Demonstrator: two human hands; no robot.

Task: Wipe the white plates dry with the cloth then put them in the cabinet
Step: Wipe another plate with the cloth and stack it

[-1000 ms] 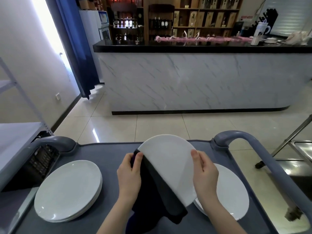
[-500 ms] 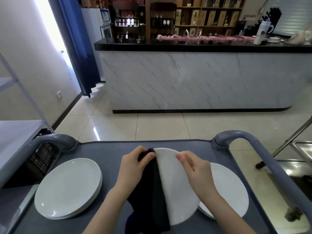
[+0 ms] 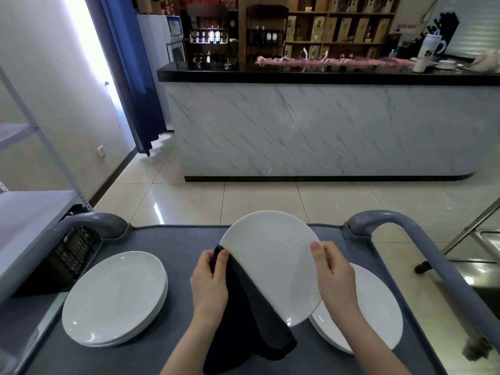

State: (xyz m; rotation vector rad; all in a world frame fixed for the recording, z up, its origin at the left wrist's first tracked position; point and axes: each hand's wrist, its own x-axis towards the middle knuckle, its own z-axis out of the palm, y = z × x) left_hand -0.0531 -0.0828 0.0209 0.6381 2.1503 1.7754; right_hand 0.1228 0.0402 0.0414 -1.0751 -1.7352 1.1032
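I hold one white plate [image 3: 270, 261] tilted up in front of me, its face toward me, above the middle of the grey cart top [image 3: 176, 244]. My left hand [image 3: 209, 282] grips the dark cloth [image 3: 249, 320] against the plate's left rim, with the thumb on the near side and the fingers curled round behind. My right hand [image 3: 334, 277] pinches the right rim, thumb on the face and fingers behind it. Both forearms reach in from the bottom edge. The cloth hangs from my left hand, covers the plate's lower left part and trails down onto the cart.

There is one cloth and one plate in hand. On the cart there are two piles of white plates. The left pile [image 3: 113, 296] looks like three plates, though the stacked rims are hard to count. The right pile [image 3: 373, 315] lies partly under the held plate and my right wrist, and shows at least two rims.

The cart has a rounded grey handle bar [image 3: 422, 239] along its right side. Beyond it are glossy cream floor tiles [image 3: 257, 201] and a long bar counter [image 3: 297, 128] with a marble-look front and a black top. A white tumbler [image 3: 426, 54] stands on that top. Behind the counter are wooden shelves of bottles [image 3: 211, 36]. A blue curtain [image 3: 130, 63] hangs at the left, and a grey metal rack [image 3: 27, 212] stands beside the cart.
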